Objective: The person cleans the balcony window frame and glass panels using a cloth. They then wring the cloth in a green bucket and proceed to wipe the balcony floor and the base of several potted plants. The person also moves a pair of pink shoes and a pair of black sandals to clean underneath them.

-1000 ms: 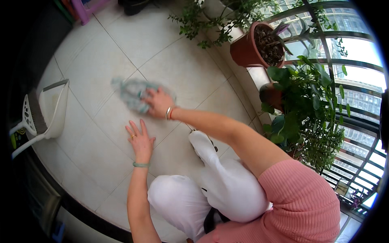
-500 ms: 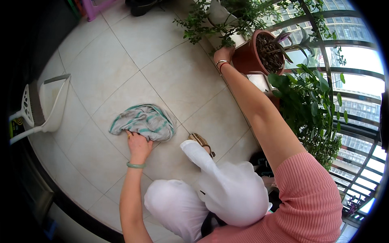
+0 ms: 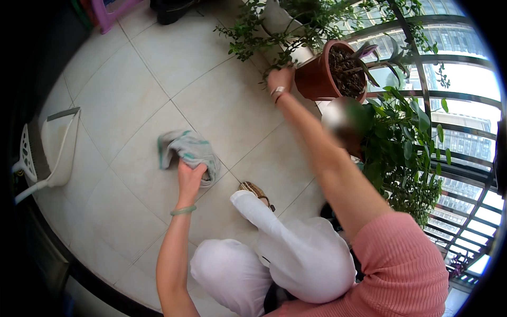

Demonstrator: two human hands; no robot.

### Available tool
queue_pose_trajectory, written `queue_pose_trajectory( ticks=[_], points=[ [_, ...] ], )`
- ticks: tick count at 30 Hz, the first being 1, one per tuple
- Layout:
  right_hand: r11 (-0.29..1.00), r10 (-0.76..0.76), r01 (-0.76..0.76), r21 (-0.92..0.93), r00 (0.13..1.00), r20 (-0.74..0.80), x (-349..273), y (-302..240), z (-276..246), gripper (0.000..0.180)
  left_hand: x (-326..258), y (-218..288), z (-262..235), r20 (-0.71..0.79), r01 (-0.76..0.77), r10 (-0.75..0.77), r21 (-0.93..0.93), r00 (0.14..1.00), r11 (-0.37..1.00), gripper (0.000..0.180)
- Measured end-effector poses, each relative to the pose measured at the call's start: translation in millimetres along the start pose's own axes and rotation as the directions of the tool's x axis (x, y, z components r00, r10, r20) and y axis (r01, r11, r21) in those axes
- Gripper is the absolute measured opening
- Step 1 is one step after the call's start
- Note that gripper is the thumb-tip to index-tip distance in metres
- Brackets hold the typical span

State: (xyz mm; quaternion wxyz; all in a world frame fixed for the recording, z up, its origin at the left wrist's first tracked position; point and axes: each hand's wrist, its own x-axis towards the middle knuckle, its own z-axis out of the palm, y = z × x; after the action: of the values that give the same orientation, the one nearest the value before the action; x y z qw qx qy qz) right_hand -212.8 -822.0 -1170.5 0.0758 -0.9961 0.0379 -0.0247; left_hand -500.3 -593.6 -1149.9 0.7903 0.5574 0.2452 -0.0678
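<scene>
A grey-white cleaning cloth (image 3: 198, 151) with green stripes is bunched up over the tiled floor. My left hand (image 3: 189, 178), with a green bangle at the wrist, is closed on its near edge. Farther off to the right, my right hand (image 3: 280, 79) has its fingers curled at the tips of a trailing leafy plant (image 3: 253, 37). Whatever lies in those fingers is too small and hidden to make out. Just right of that hand a reddish-brown flowerpot (image 3: 319, 79) stands tilted in the view, holding soil and a long-leaved plant.
At the left stand a white dustpan (image 3: 64, 153) and a broom (image 3: 30, 156). A purple stool leg (image 3: 104, 18) and a black shoe (image 3: 169, 13) are at the far edge. Round-leaved greenery (image 3: 396, 137) grows beside the railing (image 3: 459, 98). My sandalled foot (image 3: 256, 193) rests on the tiles.
My left hand has bunched the spread cloth into a smaller bundle, lifting part of it. My right hand has drawn left, away from the flowerpot's side, with the plant tips.
</scene>
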Motion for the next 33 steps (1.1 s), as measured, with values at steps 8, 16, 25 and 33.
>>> queue_pose_trajectory(
  ticks=[8,16,25,33],
  points=[
    [0.371,0.165,-0.747,0.552,0.638,0.752,-153,30,-31,0.052,50,36,87,0.470,0.226,-0.213,0.030,0.857,0.974,0.046],
    [-0.310,0.682,-0.356,0.882,0.564,0.467,-169,119,-71,0.036,40,8,130,0.449,0.336,-0.518,0.425,0.728,0.840,0.090],
    [0.809,0.464,-0.214,0.547,0.804,-0.371,-113,143,-95,0.019,26,20,228,0.577,0.400,-0.477,0.266,0.663,0.877,0.069],
    [0.888,0.438,-0.398,-0.232,0.885,0.159,-55,170,-95,0.037,19,-7,290,0.524,0.479,-0.410,0.005,0.746,0.878,0.068]
  ],
)
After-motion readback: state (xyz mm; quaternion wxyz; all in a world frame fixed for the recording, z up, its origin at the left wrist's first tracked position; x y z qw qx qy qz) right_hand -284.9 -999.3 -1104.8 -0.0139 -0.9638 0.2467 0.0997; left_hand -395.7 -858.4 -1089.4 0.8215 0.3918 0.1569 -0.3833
